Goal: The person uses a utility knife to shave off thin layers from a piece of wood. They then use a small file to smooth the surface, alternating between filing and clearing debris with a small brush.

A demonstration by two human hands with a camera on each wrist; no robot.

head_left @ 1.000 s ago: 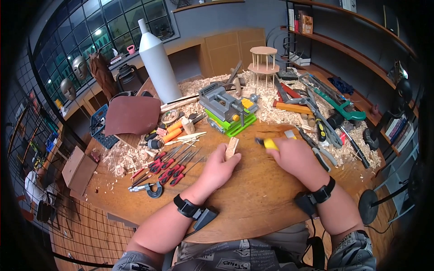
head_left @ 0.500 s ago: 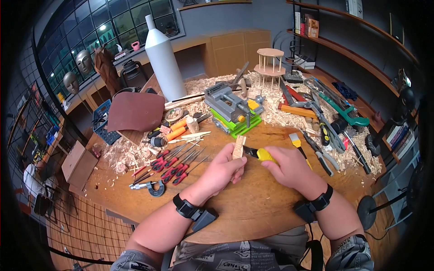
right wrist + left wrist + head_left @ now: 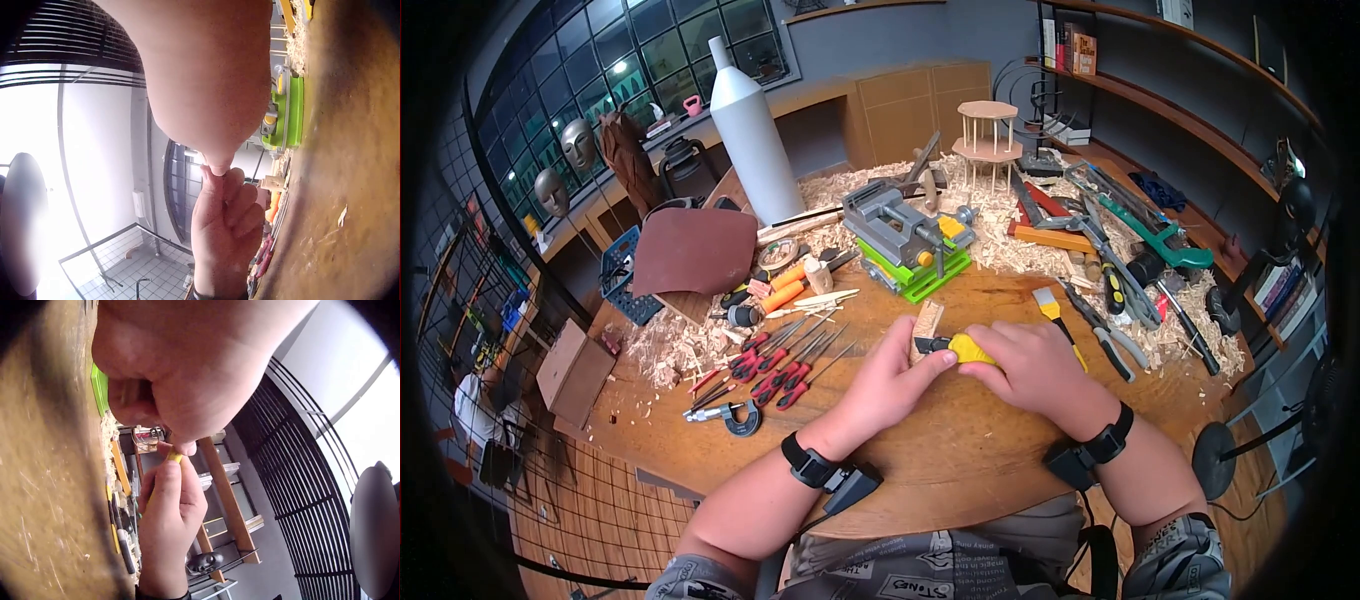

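Observation:
In the head view my left hand [image 3: 887, 385] grips a small light wood block [image 3: 928, 318], whose upper end stands out above the fingers. My right hand [image 3: 1032, 368] holds a yellow-handled knife [image 3: 969, 349], its dark front part lying across the block. The left thumb tip touches the front of the yellow handle. In the left wrist view a bit of the yellow handle [image 3: 175, 456] shows between the two hands. The right wrist view shows the left hand [image 3: 226, 228] with curled fingers; the right hand hides the knife there.
A grey and green vise [image 3: 910, 240] stands beyond the hands. Red-handled files [image 3: 775, 370] and a micrometer [image 3: 741, 419] lie to the left. A yellow scraper [image 3: 1052, 308] and pliers [image 3: 1112, 345] lie to the right, with wood shavings [image 3: 990, 235] behind.
My right hand has moved left with the knife, from apart to against the block. The left thumb has come to the yellow handle. The scraper beside the right hand is uncovered.

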